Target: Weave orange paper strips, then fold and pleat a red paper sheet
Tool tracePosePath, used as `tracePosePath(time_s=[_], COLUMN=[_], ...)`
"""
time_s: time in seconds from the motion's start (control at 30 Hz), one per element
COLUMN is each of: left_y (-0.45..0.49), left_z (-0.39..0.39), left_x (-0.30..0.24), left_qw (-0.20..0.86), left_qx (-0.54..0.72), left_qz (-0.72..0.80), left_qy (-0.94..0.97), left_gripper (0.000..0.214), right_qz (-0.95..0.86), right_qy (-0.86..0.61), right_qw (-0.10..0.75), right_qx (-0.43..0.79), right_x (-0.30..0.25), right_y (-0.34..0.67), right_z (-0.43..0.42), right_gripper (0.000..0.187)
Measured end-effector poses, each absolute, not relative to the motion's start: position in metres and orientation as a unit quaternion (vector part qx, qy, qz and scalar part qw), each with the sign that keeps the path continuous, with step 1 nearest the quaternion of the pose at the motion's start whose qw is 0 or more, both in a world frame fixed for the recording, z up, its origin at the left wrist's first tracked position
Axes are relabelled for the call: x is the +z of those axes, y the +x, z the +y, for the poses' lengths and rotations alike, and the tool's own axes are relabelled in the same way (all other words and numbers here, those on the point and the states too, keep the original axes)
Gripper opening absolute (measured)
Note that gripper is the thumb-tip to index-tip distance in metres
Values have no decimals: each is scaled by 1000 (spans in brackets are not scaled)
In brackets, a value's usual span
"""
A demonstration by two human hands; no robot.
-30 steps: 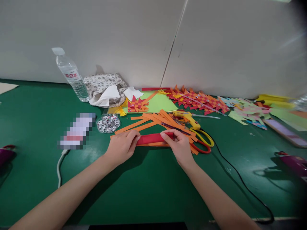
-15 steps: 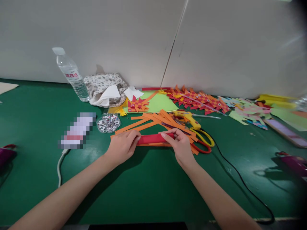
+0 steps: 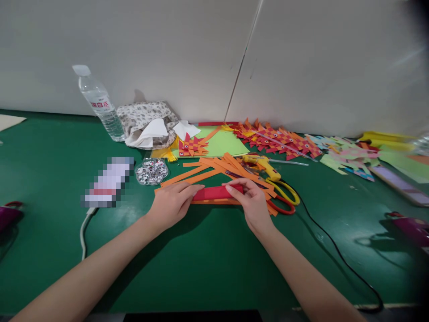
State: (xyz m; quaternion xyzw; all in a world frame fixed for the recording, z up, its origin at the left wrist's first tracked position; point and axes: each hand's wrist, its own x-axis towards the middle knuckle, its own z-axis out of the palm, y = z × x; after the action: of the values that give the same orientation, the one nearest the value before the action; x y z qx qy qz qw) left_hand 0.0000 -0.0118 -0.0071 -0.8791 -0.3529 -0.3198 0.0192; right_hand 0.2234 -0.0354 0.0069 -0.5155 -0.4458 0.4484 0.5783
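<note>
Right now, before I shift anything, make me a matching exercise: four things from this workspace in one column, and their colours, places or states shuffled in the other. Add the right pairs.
Things:
1. paper
2. glue gun
3. bottle
4. strips

Descriptions:
A. clear, beside the tissue pack
B. orange, in a loose spread
C. yellow
D. red, held between left hand and right hand

Pairs: 1-D, 2-C, 3-A, 4-B

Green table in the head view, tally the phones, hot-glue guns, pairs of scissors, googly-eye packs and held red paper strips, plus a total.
Phones: 2
Hot-glue gun: 1
Pair of scissors: 1
Googly-eye pack: 1
Held red paper strip: 1
Total: 6
</note>
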Motion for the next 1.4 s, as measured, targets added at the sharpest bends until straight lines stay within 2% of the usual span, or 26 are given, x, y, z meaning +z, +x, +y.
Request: tracePosePath(time_s=[0.3,0.57,0.87,1.4], left_y=[-1,-3,-1,1], left_z=[-10,-10,-11,-11], left_x=[-6,-5,-5,-6], left_qw=[51,50,42,-6], left_qx=[-335,-335,-316,-327], left_qz=[-319,-325,-347,-367], left_qy=[-885,-883,-882,-871], left_gripper=[36,36,35,25], right_qz=[-469,-530,-560,-559], right_qy=[-525,-524,-533,-544], right_qw=[555,534,528,521], right_qx=[443,400,351,347], right_x=[5,5,8,6], right_y=[226,225,224,225], right_z=[-35,-35,-37,-37], right_gripper=[5,14,9,11])
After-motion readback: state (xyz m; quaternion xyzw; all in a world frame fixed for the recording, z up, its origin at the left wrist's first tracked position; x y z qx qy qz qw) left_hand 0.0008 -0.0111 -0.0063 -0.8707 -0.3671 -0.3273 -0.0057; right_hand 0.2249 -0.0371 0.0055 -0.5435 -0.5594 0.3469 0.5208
